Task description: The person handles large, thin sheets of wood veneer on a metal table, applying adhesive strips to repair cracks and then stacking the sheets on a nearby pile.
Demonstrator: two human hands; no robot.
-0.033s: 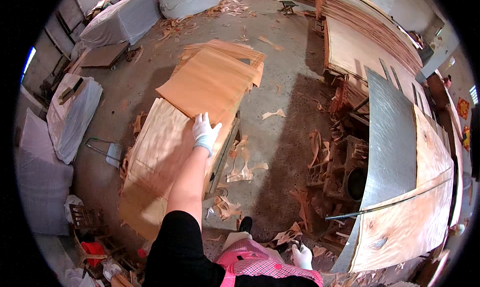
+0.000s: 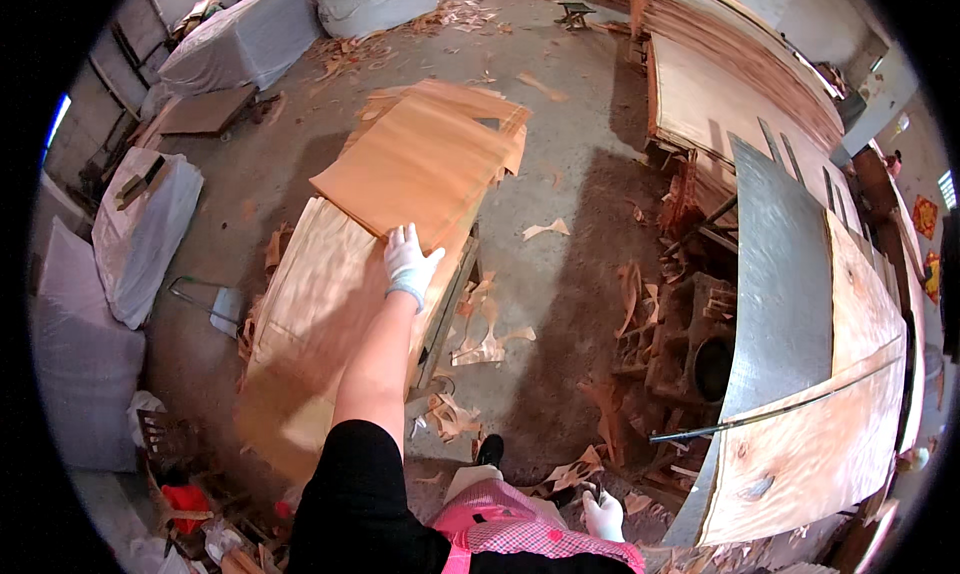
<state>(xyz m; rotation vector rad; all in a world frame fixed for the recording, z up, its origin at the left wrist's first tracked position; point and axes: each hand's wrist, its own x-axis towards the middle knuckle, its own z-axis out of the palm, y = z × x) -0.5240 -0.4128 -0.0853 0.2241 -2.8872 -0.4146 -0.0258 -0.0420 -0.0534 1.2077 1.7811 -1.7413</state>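
My left hand [image 2: 408,262], in a white glove, reaches forward with its fingers spread. It rests on the near right corner of an orange-brown veneer sheet [image 2: 425,159], which lies askew on other such sheets. Under my wrist is a stack of paler veneer sheets [image 2: 310,284], running back toward me on a low bench [image 2: 437,329]. My right hand [image 2: 603,516], also in a white glove, hangs low beside my pink checked apron [image 2: 520,514]. Its fingers are closed around something small and dark, too little of which shows to name.
Torn veneer scraps [image 2: 480,349] litter the floor right of the bench. Further right stand a grey metal sheet [image 2: 780,284], a large wood sheet [image 2: 815,444] with a thin rod [image 2: 770,414] across it, and tall veneer stacks [image 2: 740,84]. Plastic-wrapped stacks [image 2: 240,44] line the left.
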